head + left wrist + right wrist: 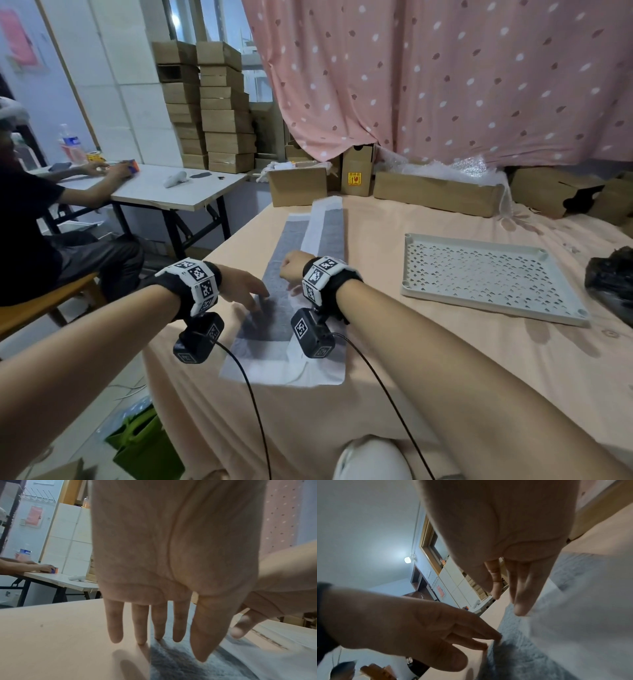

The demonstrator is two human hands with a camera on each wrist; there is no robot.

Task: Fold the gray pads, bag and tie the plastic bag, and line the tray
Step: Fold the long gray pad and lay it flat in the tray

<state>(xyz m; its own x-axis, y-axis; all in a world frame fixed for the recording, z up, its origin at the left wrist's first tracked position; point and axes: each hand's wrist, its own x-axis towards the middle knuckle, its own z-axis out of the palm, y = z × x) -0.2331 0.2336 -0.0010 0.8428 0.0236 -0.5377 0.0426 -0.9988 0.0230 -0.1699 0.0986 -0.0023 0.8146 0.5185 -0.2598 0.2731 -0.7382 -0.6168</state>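
- Folding the gray pad [274, 301] lengthwise looks to be the step in hand: it is lying stretched out on the peach-covered table [411, 377], running away from the person, with its right long edge already turned over so the white backing is showing as a strip along that side.
- Reaching flat over the near left part of the pad, the left hand [245, 287] is keeping its fingers [159, 622] straight and spread, tips just touching or hovering at the gray surface near the left edge; it is gripping nothing.
- Hovering beside it over the folded strip, the right hand [291, 270] looks bunched from the head view, while its own wrist view is showing fingers [520, 588] hanging fairly straight and relaxed above the white flap, holding nothing that I can see.
- Doing this well, I judge, is meaning pinning the gray middle with the flat left palm while the right hand is sliding along the turned edge, so the crease is staying straight down the whole length instead of wandering.
- Pressing from the near end toward the far end should be pushing trapped air out and stopping the soft padding from springing back open.
- Waiting to the right, well apart from the pad, the white perforated tray [407, 260] is lying flat, and the black plastic bag [609, 277] is sitting at the table's right edge beyond it; both appear untouched.
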